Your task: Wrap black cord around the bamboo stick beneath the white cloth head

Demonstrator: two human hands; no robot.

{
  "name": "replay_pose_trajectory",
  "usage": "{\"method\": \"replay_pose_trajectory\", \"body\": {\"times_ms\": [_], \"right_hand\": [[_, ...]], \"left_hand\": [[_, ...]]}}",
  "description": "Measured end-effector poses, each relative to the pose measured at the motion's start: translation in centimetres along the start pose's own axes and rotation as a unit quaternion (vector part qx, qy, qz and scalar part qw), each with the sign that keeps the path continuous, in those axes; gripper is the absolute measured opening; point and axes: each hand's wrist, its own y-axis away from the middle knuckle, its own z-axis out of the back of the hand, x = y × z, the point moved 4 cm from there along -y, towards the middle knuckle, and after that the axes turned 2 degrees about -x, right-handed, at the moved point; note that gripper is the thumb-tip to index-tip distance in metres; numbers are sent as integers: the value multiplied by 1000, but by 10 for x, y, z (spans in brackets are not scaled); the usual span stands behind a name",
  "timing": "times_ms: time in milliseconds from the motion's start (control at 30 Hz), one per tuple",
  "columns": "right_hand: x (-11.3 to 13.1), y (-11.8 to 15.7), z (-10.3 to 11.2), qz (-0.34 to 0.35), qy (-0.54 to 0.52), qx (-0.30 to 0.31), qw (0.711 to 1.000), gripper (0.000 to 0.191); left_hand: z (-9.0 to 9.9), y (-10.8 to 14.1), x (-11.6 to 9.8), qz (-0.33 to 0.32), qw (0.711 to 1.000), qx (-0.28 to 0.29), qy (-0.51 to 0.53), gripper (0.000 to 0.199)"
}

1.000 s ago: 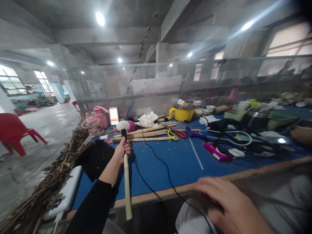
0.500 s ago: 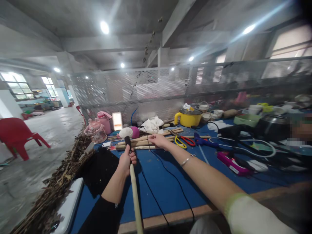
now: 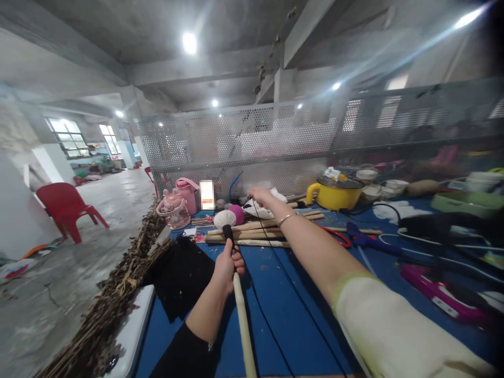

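My left hand [image 3: 229,265] is closed around a pale wooden stick [image 3: 244,320], just below its black-wrapped top end [image 3: 228,232]. The stick slants down toward the table's near edge. Farther back, my right hand [image 3: 260,195] is raised over a white cloth [image 3: 258,209], its fingers pinched on a black cord [image 3: 277,258] that runs down across the blue table. A second stretch of black cord [image 3: 264,314] trails from beside my left hand. White yarn [image 3: 224,218] and magenta yarn [image 3: 237,213] lie behind the stick's tip. Several wooden sticks [image 3: 252,236] lie beneath my right forearm.
A black cloth [image 3: 177,278] and bundled dried plants [image 3: 114,294] lie at the left. Pink containers [image 3: 173,207] stand behind them. On the right are a yellow pot [image 3: 339,195], red-handled scissors [image 3: 340,239] and a magenta power strip [image 3: 437,296]. A perforated metal screen [image 3: 236,136] runs behind.
My right hand has moved up and away, from over the wooden sticks to above the white cloth, drawing the cord with it. My left hand keeps its grip. The view has turned left.
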Motion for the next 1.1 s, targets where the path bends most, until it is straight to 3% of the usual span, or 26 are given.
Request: {"method": "replay_pose_trajectory", "body": {"times_ms": [100,233,367,467,533,633,733,800,867,1000,1100], "right_hand": [[24,-7,30,-2,-38,-31,999,27],[55,4,67,32,-90,-74,993,24],[82,29,102,72,-134,-86,985,17],[93,62,121,113,-197,-54,972,11],[88,92,122,128,-248,-3,960,14],[58,142,108,106,-262,76,956,20],[13,191,87,59,-72,182,979,26],[-16,219,82,37,104,216,970,45],[-33,244,85,36,182,250,950,58],[-29,298,96,58,34,378,923,54],[-10,340,110,103,-21,361,927,49]], "left_hand": [[1,-2,1,2,1000,6,-6,39],[2,-3,1,-6,1000,8,-12,41],[1,-2,1,-6,1000,12,-21,39],[0,0,0,-4,999,19,-34,36],[-2,3,-1,-2,999,27,-43,35],[-4,9,-3,2,998,42,-55,35],[-8,18,-7,6,995,69,-65,35],[-13,25,-11,6,994,85,-72,35],[-20,35,-17,-8,991,100,-84,35],[-42,58,-27,-53,977,140,-150,39],[-57,73,-31,-89,962,165,-199,41]]}}
